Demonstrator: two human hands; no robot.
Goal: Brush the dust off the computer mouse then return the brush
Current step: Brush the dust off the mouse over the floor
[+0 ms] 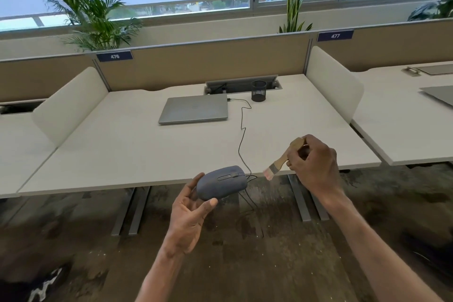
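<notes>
Left hand (190, 206) palm up, fingers half curled, cradling the grey wired computer mouse (221, 182) between thumb at its near end and fingertips along its far left side. Mouse held in the air just off the table's (122, 144) near edge, buttons and scroll wheel facing up, nose pointing right. Thin black cable (241, 130) leaving the mouse's nose, looping below the near edge, then running in loose bends across the table top towards the back.

Right hand (312, 159) closed round the wooden handle of a small paintbrush (282, 158), back of the hand towards the camera, fingers wrapped tight, handle end poking out above the knuckles. Brush tilted down and to the left, pale bristles blurred, near the mouse's nose but apart from it, over the table's near edge. Both forearms bare, reaching forward from the bottom of the view, right forearm angled in from the lower right, left wrist bent back.

Further back on the table: closed silver laptop (193, 110) lying flat near the middle of the back edge, cable plugged into its right side; black mesh pen cup (258, 91) upright just right of the laptop, beside an open cable hatch (241, 83) at the back edge. Tan partition (201, 61) behind, labelled 476 (114, 56), with potted palms and windows beyond.
</notes>
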